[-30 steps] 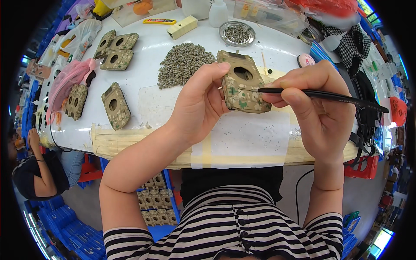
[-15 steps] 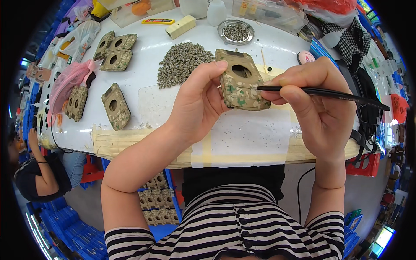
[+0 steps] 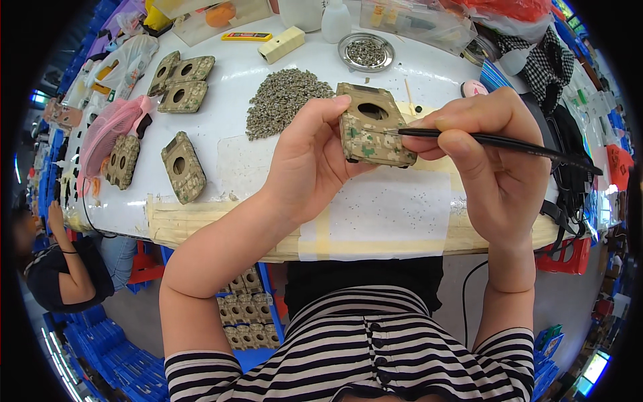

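Observation:
My left hand (image 3: 308,151) is closed round the edge of a camouflage-patterned toy tank hull (image 3: 375,137), thumb on its upper left side. The hull has a large round hole and is held tilted above the table. Between the thumb and fingers of my right hand (image 3: 492,157) are black tweezers (image 3: 509,143), their fine tip at the hull's surface just below the hole. Whether the tip grips a tiny part is too small to tell. A white sheet (image 3: 392,211) sprinkled with tiny specks lies below my hands.
A pile of small metallic parts (image 3: 281,100) lies left of the hull; a round metal dish (image 3: 366,52) holds more. Several similar hulls (image 3: 182,167) rest at the left. A pink mesh item (image 3: 114,127) is beyond them. Further hulls (image 3: 244,308) fill a blue rack below the table.
The hull has tilted and its near edge has risen slightly. The tweezers' tip stays close to its surface below the hole. Both hands keep their hold.

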The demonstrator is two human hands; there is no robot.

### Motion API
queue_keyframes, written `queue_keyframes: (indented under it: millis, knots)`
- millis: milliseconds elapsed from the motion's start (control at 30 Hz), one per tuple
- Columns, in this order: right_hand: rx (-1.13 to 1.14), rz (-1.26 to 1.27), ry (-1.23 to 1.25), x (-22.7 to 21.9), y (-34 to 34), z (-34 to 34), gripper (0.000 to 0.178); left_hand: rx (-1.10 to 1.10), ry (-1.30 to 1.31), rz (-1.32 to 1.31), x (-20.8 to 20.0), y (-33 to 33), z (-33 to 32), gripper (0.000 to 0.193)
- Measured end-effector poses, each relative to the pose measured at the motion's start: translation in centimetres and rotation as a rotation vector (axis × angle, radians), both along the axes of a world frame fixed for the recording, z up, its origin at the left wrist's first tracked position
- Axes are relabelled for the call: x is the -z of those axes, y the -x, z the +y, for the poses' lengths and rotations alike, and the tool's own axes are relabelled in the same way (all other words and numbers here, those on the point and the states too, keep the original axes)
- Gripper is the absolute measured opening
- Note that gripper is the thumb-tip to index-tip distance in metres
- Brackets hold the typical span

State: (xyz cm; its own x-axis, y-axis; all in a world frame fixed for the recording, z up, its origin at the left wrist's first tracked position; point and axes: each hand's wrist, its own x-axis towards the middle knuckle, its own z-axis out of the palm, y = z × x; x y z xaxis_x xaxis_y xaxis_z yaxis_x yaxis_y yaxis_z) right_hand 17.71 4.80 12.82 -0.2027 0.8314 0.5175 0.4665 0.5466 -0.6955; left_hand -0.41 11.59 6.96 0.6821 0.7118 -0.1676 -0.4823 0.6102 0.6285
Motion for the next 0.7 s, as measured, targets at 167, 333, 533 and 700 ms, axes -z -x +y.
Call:
queue_keyframes:
  millis: [167, 333, 533, 700]
  knots:
    - [-0.054, -0.148, -0.257, 0.6, -0.3, 0.5, 0.016, 0.031, 0.050, -0.104, 0.4, 0.2, 0.2, 0.041]
    - [-0.021, -0.260, -0.410, 0.9, 0.3, 0.3, 0.023, 0.004, 0.026, -0.055, -0.1, 0.0, 0.1, 0.044]
    - [0.003, -0.243, -0.525, 1.5, 0.7, 0.8, 0.028, -0.025, -0.019, 0.018, -0.3, -0.3, -0.2, 0.048]
    - [0.006, -0.260, -0.534, 1.4, 0.8, 0.8, 0.029, -0.023, -0.035, 0.026, -0.1, -0.1, -0.1, 0.048]
